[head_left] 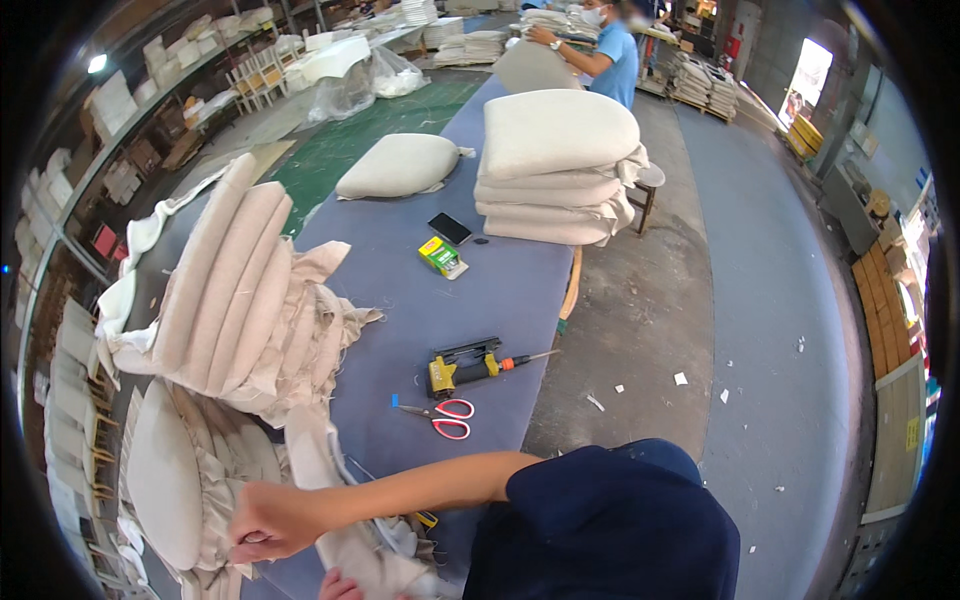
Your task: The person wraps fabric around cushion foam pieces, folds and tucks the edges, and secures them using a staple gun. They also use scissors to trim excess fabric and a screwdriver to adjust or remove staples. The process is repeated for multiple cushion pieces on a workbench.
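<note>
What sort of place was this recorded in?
Probably an upholstery workshop: stacked cream fabric-covered cushions sit on the long blue-grey worktable, along with what looks like a yellow-and-black staple gun and red-and-white-handled scissors.

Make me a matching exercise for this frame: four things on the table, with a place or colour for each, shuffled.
Things:
1. Scissors
2. Staple gun
3. Phone
4. Fabric

Descriptions:
A. just beyond the green-and-yellow box
B. red-and-white handles
C. beige, partly hidden by the forearm
D. yellow-and-black body

Pairs: 1-B, 2-D, 3-A, 4-C
</note>
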Tool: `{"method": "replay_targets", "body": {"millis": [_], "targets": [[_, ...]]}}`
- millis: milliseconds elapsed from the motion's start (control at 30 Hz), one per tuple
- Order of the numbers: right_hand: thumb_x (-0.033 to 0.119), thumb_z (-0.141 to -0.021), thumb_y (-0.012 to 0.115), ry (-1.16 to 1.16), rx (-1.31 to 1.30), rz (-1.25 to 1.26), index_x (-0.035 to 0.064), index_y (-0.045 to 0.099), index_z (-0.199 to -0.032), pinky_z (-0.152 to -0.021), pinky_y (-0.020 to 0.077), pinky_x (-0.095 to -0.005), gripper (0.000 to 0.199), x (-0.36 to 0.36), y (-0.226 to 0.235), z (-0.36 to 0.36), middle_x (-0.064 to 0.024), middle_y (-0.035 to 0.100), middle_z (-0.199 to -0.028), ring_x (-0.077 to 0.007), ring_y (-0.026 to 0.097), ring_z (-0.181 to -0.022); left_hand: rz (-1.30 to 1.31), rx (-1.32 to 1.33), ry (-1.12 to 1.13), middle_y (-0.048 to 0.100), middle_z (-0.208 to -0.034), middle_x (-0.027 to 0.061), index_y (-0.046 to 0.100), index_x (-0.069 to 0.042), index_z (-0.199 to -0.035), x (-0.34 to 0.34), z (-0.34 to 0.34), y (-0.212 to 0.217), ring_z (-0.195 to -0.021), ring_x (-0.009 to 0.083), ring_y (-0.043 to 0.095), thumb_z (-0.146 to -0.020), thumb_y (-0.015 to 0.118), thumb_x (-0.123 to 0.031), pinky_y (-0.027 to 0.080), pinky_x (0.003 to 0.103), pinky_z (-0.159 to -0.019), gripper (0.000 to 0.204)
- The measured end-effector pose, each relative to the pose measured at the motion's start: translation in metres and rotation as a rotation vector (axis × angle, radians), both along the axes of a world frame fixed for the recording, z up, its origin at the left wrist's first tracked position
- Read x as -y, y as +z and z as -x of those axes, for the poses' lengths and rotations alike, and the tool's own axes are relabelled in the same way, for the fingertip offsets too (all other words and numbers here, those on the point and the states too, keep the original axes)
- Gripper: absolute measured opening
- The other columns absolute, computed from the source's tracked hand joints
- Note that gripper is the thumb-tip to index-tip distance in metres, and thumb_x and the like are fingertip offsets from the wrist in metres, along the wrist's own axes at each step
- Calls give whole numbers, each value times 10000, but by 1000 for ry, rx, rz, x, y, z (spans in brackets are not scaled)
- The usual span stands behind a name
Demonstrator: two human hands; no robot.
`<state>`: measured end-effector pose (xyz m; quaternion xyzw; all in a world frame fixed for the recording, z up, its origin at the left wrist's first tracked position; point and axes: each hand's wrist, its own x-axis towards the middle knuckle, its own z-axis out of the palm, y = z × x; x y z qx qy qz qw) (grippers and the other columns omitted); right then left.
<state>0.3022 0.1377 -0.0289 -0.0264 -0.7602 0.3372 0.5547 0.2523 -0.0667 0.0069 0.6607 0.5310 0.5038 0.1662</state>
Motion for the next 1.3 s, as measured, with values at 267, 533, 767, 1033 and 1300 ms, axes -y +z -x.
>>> {"method": "replay_targets", "body": {"millis": [267,533,767,1033,1300], "targets": [[244,-903,723,121,149,105,3,540,-662,-493,335,-425,386,7,4,58,-172,478,-571,-353,389,-504,-75,320,-285,716,-904,177,639,6,-913,11,43,-8,-1023,384,697,-697,797,62,516,578,-968,273],[202,-887,794,426,280,469,-14,623,-767,-509,279,-278,301,6,9,51,42,440,-603,-52,364,-576,27,1891,-1047,741,-1050,215,623,-28,-1145,0,83,-51,-982,338,733,-1069,459,-236,546,507,-938,275],[166,-866,804,422,483,522,17,732,-1054,-561,353,-234,251,11,18,59,33,517,-695,-56,406,-609,-89,1363,-5,560,-1289,118,459,-56,-1429,-67,114,-61,-1216,222,534,-1081,401,-431,409,362,-1072,515],[22,-908,699,376,596,506,-5,705,-1135,-713,527,-255,229,2,11,65,-52,701,-910,-91,648,-794,-105,1499,-238,419,-1543,172,268,-18,-1559,-75,106,-37,-1358,261,468,-1057,420,-488,320,381,-1169,705],[-31,-884,596,446,609,516,-39,685,-1089,-698,547,-263,223,0,14,108,-84,729,-922,-113,674,-771,-375,909,-24,567,-1375,208,479,7,-1412,14,104,-52,-1323,341,546,-971,668,-336,402,507,-1144,590]]}}
